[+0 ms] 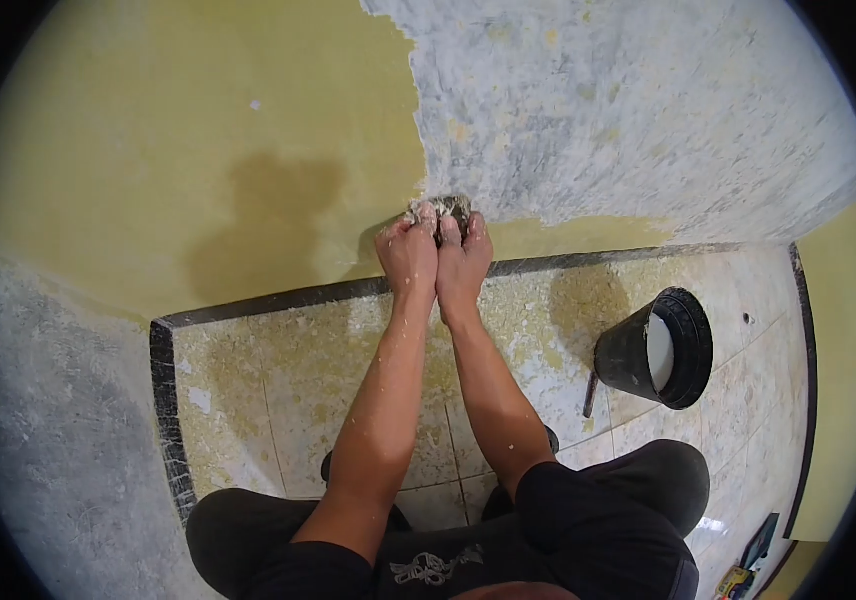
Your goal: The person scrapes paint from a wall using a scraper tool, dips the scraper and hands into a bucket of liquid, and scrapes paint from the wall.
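My left hand (411, 252) and my right hand (464, 258) are pressed side by side, fingers curled, low against the wall. Between their fingers is a dark lump crusted with pale paint flakes (457, 208); its exact kind is hidden by the fingers and flakes. It sits at the border where yellow paint (338, 120) meets the bare grey-white wall surface (568, 110). White specks dot both hands and forearms.
A black bucket (626, 350) with whitish liquid stands on the tiled floor to my right. A narrow stick-like tool (590, 394) lies beside it. Yellow and white flakes (518, 330) litter the tiles. A black skirting strip (318, 294) edges the wall. Packaging (736, 580) lies lower right.
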{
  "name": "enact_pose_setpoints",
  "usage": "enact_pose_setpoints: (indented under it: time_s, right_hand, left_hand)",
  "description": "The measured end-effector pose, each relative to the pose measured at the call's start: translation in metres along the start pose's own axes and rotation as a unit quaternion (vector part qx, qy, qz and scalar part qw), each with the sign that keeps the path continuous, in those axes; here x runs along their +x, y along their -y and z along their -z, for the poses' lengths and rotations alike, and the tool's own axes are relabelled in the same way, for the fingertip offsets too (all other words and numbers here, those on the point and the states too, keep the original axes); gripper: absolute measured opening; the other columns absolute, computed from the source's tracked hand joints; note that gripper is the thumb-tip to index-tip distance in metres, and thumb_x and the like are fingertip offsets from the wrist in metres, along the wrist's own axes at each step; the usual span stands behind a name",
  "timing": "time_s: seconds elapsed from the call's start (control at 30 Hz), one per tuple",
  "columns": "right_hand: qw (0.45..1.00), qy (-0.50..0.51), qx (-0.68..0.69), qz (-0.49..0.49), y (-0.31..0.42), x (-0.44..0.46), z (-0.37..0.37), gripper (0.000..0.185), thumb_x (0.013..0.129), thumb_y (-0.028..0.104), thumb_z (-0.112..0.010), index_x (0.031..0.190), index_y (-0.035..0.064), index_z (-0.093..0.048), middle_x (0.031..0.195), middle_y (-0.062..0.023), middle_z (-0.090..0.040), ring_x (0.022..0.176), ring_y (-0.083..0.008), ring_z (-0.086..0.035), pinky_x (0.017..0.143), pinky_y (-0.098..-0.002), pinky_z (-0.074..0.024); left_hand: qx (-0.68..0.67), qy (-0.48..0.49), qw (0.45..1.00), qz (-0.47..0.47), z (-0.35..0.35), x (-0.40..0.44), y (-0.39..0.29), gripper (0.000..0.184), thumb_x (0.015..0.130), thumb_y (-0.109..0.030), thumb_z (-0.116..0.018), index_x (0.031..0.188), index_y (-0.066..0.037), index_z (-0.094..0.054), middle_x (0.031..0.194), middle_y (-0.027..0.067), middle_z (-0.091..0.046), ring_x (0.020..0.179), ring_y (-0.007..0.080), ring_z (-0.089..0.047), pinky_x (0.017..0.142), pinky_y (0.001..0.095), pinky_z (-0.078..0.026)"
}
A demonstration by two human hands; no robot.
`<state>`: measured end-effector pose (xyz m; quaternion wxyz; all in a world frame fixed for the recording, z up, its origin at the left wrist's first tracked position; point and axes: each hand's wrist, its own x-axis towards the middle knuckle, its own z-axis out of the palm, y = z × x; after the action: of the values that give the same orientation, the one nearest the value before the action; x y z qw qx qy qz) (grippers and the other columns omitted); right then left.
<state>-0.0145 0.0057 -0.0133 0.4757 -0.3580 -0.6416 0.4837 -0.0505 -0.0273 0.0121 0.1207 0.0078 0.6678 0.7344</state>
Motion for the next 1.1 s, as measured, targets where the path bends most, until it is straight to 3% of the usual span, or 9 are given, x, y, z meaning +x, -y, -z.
enact_pose_setpoints:
  time_s: [0.27,0.37,0.43,0.57,0.63,0.77,0.83,1.03,1.1]
  right_hand:
    - [0.99,-0.011,0.126,-0.064,-0.031,-0.012,-0.006,0.012,0.086,0.005,-0.055,0.08,-0.0032,-0.05,0.07,-0.0124,-0.052,0.067,-0.018,-0.044,0.064,-0.033,-0.0409]
    - [0.997,-0.006,0.074,-0.027,-0.015,-0.003,-0.002,0.011,0.085,0.004,-0.056,0.08,-0.0033,-0.05,0.07,-0.0114,-0.052,0.066,-0.0183,-0.044,0.065,-0.0325,-0.0412]
    - [0.995,-0.005,0.091,-0.032,0.006,0.003,-0.002,0.011,0.085,0.004,-0.056,0.08,-0.0031,-0.049,0.07,-0.0116,-0.052,0.066,-0.0182,-0.044,0.065,-0.0326,-0.0411]
    - [0.991,-0.004,0.126,-0.036,0.001,0.0,-0.005,0.011,0.085,0.004,-0.056,0.079,-0.0025,-0.049,0.071,-0.0101,-0.054,0.068,-0.0164,-0.043,0.064,-0.0314,-0.0408]
    - [0.988,-0.003,0.143,-0.057,-0.021,-0.007,-0.004,0.011,0.086,0.004,-0.055,0.08,-0.0026,-0.05,0.073,-0.0084,-0.055,0.069,-0.0145,-0.043,0.064,-0.0296,-0.0406]
    - [0.989,-0.023,0.124,-0.081,-0.033,-0.011,-0.003,0.011,0.086,0.003,-0.055,0.079,-0.0026,-0.049,0.072,-0.0087,-0.054,0.069,-0.0149,-0.043,0.064,-0.0302,-0.0403]
    - [0.995,0.0,0.076,-0.071,-0.019,-0.004,0.002,0.009,0.086,0.002,-0.054,0.08,-0.0028,-0.049,0.072,-0.0095,-0.054,0.069,-0.0158,-0.044,0.064,-0.0309,-0.0404]
    - [0.998,-0.023,0.045,-0.023,-0.011,-0.005,-0.001,0.009,0.085,0.001,-0.055,0.079,-0.0032,-0.05,0.072,-0.0099,-0.055,0.068,-0.0163,-0.045,0.065,-0.0316,-0.0419]
    - [0.996,-0.02,0.082,-0.043,-0.006,-0.006,-0.001,0.009,0.085,0.001,-0.055,0.079,-0.0031,-0.05,0.072,-0.0098,-0.056,0.068,-0.0157,-0.045,0.065,-0.0315,-0.042]
  left_hand:
    - [0.056,0.0,0.998,0.038,0.001,0.013,0.039,0.029,0.081,-0.021,-0.069,0.065,0.0,-0.059,0.062,0.003,-0.056,0.061,0.0132,-0.048,0.057,0.0313,-0.04]
    - [0.07,0.016,0.996,0.048,0.001,0.008,0.013,0.03,0.081,-0.022,-0.069,0.065,0.001,-0.059,0.063,0.0042,-0.057,0.061,0.014,-0.049,0.058,0.0313,-0.04]
    - [0.025,0.033,0.999,-0.006,0.001,0.008,-0.008,0.037,0.081,-0.029,-0.068,0.07,0.007,-0.063,0.062,0.0157,-0.061,0.058,0.0222,-0.055,0.058,0.0385,-0.043]
    - [0.034,-0.015,0.999,-0.03,-0.001,0.008,0.01,0.039,0.082,-0.028,-0.067,0.067,0.007,-0.061,0.061,0.015,-0.06,0.058,0.0219,-0.054,0.059,0.0378,-0.043]
    - [0.117,-0.004,0.993,0.029,0.001,0.001,0.014,0.031,0.081,-0.023,-0.068,0.066,0.002,-0.059,0.066,0.0063,-0.058,0.064,0.018,-0.05,0.061,0.0347,-0.041]
    - [0.151,-0.004,0.989,-0.005,0.001,0.007,0.032,0.036,0.082,-0.026,-0.067,0.068,0.007,-0.061,0.062,0.0124,-0.06,0.059,0.018,-0.053,0.058,0.0349,-0.042]
    - [-0.027,0.013,0.999,0.038,-0.002,0.0,0.016,0.034,0.081,-0.026,-0.069,0.071,0.007,-0.063,0.064,0.0116,-0.061,0.059,0.0188,-0.053,0.059,0.0358,-0.043]
    - [0.037,0.003,0.997,0.063,0.0,0.001,0.007,0.018,0.079,-0.014,-0.068,0.072,0.0,-0.059,0.072,0.0063,-0.058,0.071,0.0173,-0.05,0.065,0.0337,-0.04]
    - [0.033,0.001,0.998,0.045,0.001,0.0,0.006,0.023,0.081,-0.016,-0.068,0.07,0.003,-0.06,0.069,0.0085,-0.06,0.066,0.0171,-0.052,0.062,0.0341,-0.042]
